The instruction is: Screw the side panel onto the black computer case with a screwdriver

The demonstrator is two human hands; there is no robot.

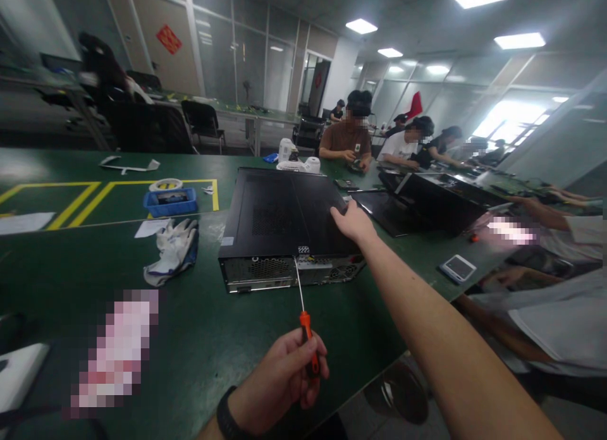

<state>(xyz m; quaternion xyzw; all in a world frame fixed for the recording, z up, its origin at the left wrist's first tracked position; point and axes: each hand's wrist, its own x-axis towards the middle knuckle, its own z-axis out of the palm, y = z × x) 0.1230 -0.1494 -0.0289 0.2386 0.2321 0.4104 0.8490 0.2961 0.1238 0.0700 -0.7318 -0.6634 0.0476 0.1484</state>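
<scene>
A black desktop computer case [279, 206] lies flat on the green table, its rear panel with vents and ports turned towards me. My left hand [291, 367], with a dark band at the wrist, is closed around the orange-and-black handle of a screwdriver [305, 323]. The screwdriver's thin shaft points away from me, and its tip meets the upper edge of the rear panel near the middle. On the right side of the case top, my right hand [353, 222] grips the edge, its thumb on the cover. Its other fingers are partly hidden.
Left of the case are work gloves [173, 247], a blue tray [171, 201] and a tape roll [165, 185]. White devices [296, 160] stand behind it. To the right are another opened black case [431, 200] and a small scale-like device [456, 268]. Co-workers sit along the table.
</scene>
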